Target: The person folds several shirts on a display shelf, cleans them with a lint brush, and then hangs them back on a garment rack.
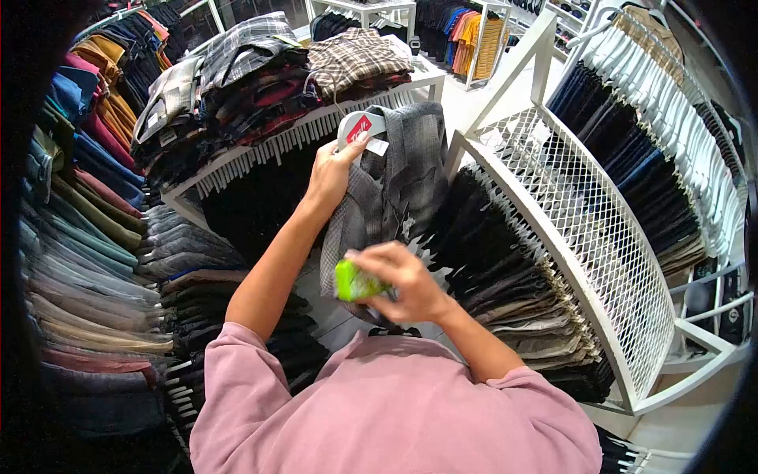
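A grey plaid shirt (414,158) hangs on a white hanger (347,125) with a red label, in front of me. My left hand (335,170) is closed on the hanger near its label, and a small white tag shows beside the thumb. Lower down, my right hand (407,280) grips a bright green object (355,281) in front of the shirt. That hand is slightly blurred, and what the green object is cannot be made out.
Folded plaid shirts (359,63) lie stacked on a white table ahead. Clothes (103,253) hang densely along the left. At right stand a white mesh-topped rack (584,229) with dark trousers beneath and another rack of hangers (647,103).
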The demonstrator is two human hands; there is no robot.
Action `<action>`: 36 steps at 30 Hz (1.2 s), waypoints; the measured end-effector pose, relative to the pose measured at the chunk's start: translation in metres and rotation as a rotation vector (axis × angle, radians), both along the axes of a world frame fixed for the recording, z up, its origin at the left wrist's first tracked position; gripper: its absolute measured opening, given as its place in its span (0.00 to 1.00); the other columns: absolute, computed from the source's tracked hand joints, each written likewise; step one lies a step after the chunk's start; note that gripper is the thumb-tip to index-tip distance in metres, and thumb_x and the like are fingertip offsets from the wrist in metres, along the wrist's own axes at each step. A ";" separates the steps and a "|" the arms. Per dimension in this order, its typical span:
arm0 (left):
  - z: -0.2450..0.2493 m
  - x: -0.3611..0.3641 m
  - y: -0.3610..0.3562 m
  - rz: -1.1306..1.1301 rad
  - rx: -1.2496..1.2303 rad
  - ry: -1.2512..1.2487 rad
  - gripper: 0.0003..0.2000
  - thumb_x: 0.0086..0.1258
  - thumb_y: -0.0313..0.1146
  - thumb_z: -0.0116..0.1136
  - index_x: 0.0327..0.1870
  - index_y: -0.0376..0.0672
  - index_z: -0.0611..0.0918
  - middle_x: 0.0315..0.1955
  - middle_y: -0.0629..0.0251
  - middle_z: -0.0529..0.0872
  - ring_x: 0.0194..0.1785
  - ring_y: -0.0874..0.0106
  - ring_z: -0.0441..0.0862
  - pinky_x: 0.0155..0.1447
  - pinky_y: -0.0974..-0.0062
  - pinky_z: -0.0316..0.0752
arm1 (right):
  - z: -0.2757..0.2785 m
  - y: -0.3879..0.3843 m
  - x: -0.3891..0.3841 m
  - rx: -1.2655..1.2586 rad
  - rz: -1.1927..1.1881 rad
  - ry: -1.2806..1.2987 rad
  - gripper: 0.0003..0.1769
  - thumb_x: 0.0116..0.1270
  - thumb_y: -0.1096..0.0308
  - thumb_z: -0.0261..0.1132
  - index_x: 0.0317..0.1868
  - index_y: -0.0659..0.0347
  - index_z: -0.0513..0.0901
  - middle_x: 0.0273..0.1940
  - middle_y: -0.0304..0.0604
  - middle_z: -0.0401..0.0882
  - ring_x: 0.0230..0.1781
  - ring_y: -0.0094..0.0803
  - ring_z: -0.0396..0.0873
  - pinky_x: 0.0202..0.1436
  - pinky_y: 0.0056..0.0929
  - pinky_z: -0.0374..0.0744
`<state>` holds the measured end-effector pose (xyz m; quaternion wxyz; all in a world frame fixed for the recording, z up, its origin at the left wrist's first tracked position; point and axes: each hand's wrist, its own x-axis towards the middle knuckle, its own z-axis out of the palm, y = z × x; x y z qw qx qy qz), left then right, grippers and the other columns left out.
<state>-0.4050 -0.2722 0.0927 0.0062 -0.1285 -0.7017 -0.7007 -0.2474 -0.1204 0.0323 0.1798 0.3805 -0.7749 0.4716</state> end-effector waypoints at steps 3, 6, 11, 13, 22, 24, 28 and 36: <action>-0.004 0.006 0.003 -0.035 0.056 -0.086 0.19 0.76 0.44 0.61 0.50 0.32 0.87 0.41 0.65 0.89 0.44 0.78 0.80 0.55 0.78 0.71 | 0.021 0.006 -0.039 -0.358 -0.385 0.070 0.36 0.56 0.71 0.79 0.66 0.63 0.79 0.54 0.52 0.81 0.56 0.48 0.81 0.62 0.39 0.78; 0.004 0.016 0.016 -0.047 0.053 -0.124 0.18 0.76 0.43 0.61 0.49 0.34 0.87 0.39 0.66 0.89 0.44 0.79 0.80 0.54 0.78 0.71 | 0.021 -0.001 -0.067 -0.359 -0.457 0.025 0.36 0.57 0.72 0.78 0.67 0.66 0.77 0.55 0.54 0.80 0.57 0.50 0.80 0.62 0.39 0.78; -0.012 -0.008 -0.006 0.008 0.050 -0.021 0.20 0.75 0.45 0.62 0.49 0.33 0.88 0.40 0.67 0.89 0.44 0.78 0.79 0.54 0.78 0.71 | -0.008 -0.012 0.001 -0.006 0.092 -0.063 0.41 0.50 0.71 0.81 0.69 0.59 0.80 0.54 0.52 0.82 0.57 0.48 0.81 0.63 0.41 0.79; -0.015 -0.004 -0.013 0.026 0.031 -0.055 0.21 0.74 0.45 0.63 0.50 0.33 0.88 0.41 0.66 0.89 0.45 0.78 0.79 0.55 0.77 0.70 | -0.004 -0.006 -0.008 -0.070 0.017 0.102 0.40 0.52 0.69 0.82 0.68 0.60 0.80 0.54 0.50 0.81 0.54 0.45 0.82 0.62 0.41 0.79; -0.011 -0.001 -0.017 -0.027 0.141 -0.132 0.20 0.76 0.44 0.62 0.50 0.32 0.87 0.41 0.66 0.88 0.44 0.79 0.79 0.52 0.80 0.70 | -0.032 -0.041 -0.023 -0.424 -0.181 -0.070 0.35 0.57 0.69 0.79 0.64 0.66 0.77 0.56 0.53 0.81 0.58 0.46 0.82 0.64 0.39 0.78; -0.004 0.005 -0.027 0.014 0.095 -0.062 0.20 0.76 0.43 0.61 0.51 0.31 0.87 0.41 0.67 0.88 0.44 0.79 0.79 0.53 0.80 0.70 | -0.046 -0.036 -0.003 -0.224 0.052 -0.053 0.36 0.55 0.70 0.81 0.64 0.66 0.77 0.59 0.54 0.82 0.59 0.47 0.82 0.66 0.39 0.77; -0.003 0.012 -0.032 0.005 0.064 -0.119 0.19 0.76 0.43 0.61 0.51 0.32 0.87 0.42 0.67 0.88 0.45 0.79 0.79 0.53 0.79 0.70 | -0.022 -0.023 -0.036 -0.342 -0.268 0.118 0.36 0.57 0.69 0.79 0.66 0.67 0.76 0.58 0.55 0.81 0.58 0.47 0.81 0.63 0.39 0.77; -0.005 0.020 -0.034 0.001 -0.135 0.045 0.22 0.77 0.48 0.61 0.49 0.33 0.87 0.36 0.72 0.85 0.39 0.81 0.75 0.47 0.79 0.69 | -0.034 -0.036 0.000 0.056 0.118 -0.075 0.41 0.58 0.65 0.77 0.71 0.68 0.75 0.57 0.55 0.80 0.57 0.52 0.78 0.67 0.47 0.74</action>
